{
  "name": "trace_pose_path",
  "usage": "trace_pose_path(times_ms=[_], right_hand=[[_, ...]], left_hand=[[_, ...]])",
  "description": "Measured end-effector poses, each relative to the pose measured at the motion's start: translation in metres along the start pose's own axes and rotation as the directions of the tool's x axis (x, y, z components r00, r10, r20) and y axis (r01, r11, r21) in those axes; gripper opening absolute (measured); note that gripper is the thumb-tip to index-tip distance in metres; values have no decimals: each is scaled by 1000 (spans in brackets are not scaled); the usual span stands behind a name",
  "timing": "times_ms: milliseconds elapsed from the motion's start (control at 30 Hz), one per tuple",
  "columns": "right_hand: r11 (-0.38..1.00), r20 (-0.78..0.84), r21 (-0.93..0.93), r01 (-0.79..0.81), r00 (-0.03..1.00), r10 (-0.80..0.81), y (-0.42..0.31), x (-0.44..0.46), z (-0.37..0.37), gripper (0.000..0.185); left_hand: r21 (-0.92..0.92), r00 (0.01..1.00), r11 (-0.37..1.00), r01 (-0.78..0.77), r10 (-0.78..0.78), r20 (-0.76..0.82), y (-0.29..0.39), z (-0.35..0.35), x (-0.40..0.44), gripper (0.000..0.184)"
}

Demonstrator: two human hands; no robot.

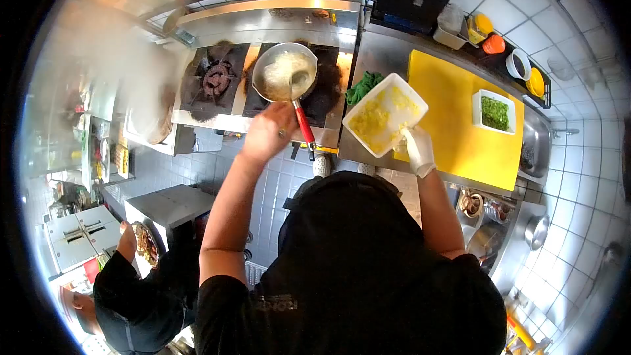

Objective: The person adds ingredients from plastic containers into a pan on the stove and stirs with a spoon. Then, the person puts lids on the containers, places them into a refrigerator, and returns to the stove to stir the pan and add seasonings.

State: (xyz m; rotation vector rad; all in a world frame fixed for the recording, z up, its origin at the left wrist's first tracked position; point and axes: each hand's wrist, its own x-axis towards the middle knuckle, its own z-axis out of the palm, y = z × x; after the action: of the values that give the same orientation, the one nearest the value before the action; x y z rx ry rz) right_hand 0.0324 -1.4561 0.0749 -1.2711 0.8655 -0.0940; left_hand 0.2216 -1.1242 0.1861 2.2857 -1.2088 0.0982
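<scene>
A pan with pale, creamy food sits on the stove burner, its red handle pointing toward me. My bare left hand is closed beside that handle, just in front of the pan. It seems to grip the thin handle of a spoon whose bowl rests in the food. In my gloved right hand is the near right edge of a white container. This container is tilted, with chopped yellow-green food spread over its bottom. It hangs over the counter between the stove and the yellow cutting board.
On the board stands a white container of chopped greens. Green cloth lies right of the stove. A second burner is at left, a sink at far right. A co-worker holds a dish at lower left.
</scene>
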Motion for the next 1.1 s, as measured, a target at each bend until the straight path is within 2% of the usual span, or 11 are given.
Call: trace_pose_path(times_ms=[33, 100, 200, 233, 400, 533, 633, 767, 833, 933, 1100], right_hand=[[1000, -5, 9, -7, 1000, 7, -1, 2, 0, 20], [995, -17, -84, 45, 999, -46, 0, 4, -3, 20], [993, -41, -101, 68, 997, -73, -5, 8, -7, 19], [994, -49, -87, 70, 996, -74, -7, 9, -8, 18], [996, -52, 76, 47, 998, -43, -7, 19, -2, 21], [982, -35, 185, 47, 999, -41, -19, 20, 10, 23], [998, -46, 67, 19, 999, -16, -41, 11, 27, 21], [987, -31, -100, 126, 991, -130, -35, 27, 32, 23], [957, -47, -230, 176, 980, -191, -58, 13, 38, 25], [955, -53, -212, 205, 974, -221, -38, 33, 31, 29], [921, -92, -317, 227, 959, -268, -18, 45, 15, 21]], left_hand=[[-7, 998, 1000, 26, -27, -65, -7, 3, 0, 14], [104, 986, 984, 142, -150, 68, -17, 11, -13, 18], [68, 992, 990, 124, -123, -16, -9, 6, -35, 24], [104, 997, 992, 64, -60, -41, -2, 2, -42, 32], [187, 995, 982, 27, -45, 93, -8, 9, -70, 36], [225, 995, 970, -90, 97, -21, 24, -19, -67, 37], [108, 975, 972, -211, 216, -44, 54, -34, -60, 33], [-115, 923, 933, -341, 355, 149, 84, -28, -31, 39], [-65, 878, 896, -440, 444, 178, 81, -14, -19, 40], [-35, 836, 862, -506, 500, 226, 78, -1, -15, 40], [-149, 852, 908, -392, 420, 312, 89, -17, -22, 43]])
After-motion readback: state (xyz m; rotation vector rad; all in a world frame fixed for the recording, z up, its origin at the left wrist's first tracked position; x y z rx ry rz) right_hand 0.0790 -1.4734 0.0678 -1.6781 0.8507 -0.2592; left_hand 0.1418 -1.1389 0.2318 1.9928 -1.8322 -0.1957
